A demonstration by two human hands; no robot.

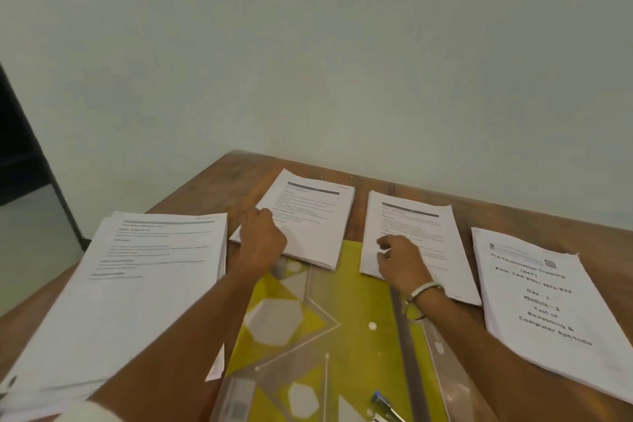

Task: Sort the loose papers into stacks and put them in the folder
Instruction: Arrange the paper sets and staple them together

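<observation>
A wooden table point(376, 195) stands against a pale wall point(308, 44). Four paper stacks lie on it. A thick stack point(137, 291) sits at the left edge, printed side up. A second stack point(308, 219) lies near the far edge, left of centre. A third stack point(418, 236) lies just to its right, apart from it. A fourth stack point(555, 312), with a large-print title page on top, lies at the right edge.

The folder point(342, 319), yellow with pale hexagon and triangle marks, lies open at the near middle of the table, between the arms. The near ends of the second and third stacks overlap its far edge. A clear plastic strip point(407, 346) runs along the folder's right side. A blue pen point(385, 402) lies at the folder's near edge.

The left hand point(262, 236) rests on the second stack's left side, fingers curled; whether it pinches a sheet cannot be told. The right hand point(400, 257) rests on the third stack's near-left corner, fingers curled against the paper; its grip likewise cannot be told. A bangle point(423, 289) circles the right wrist.
</observation>
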